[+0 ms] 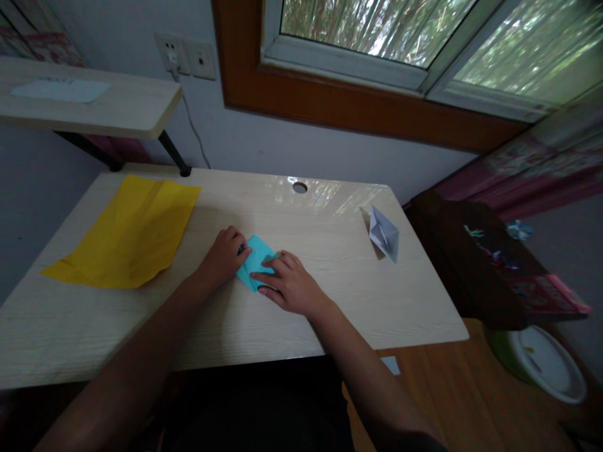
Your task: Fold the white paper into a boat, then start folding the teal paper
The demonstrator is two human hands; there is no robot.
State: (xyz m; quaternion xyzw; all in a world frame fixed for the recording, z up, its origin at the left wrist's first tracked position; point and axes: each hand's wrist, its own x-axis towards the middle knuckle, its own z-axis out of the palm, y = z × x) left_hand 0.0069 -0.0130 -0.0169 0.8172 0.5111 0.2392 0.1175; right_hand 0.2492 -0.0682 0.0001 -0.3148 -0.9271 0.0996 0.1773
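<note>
1. The turquoise paper [255, 260] is a small sheet folded into a compact, roughly rectangular piece with sharp creased edges.
2. It lies flat on the table, turned at a slant to the table's edges.
3. It sits near the middle of the table, somewhat closer to the front edge than to the back edge.
4. Fingers cover its left end and lower right part.

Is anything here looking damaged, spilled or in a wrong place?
Nothing stands out. Both hands press a folded blue paper on the desk; the yellow sheet is only creased.
</note>
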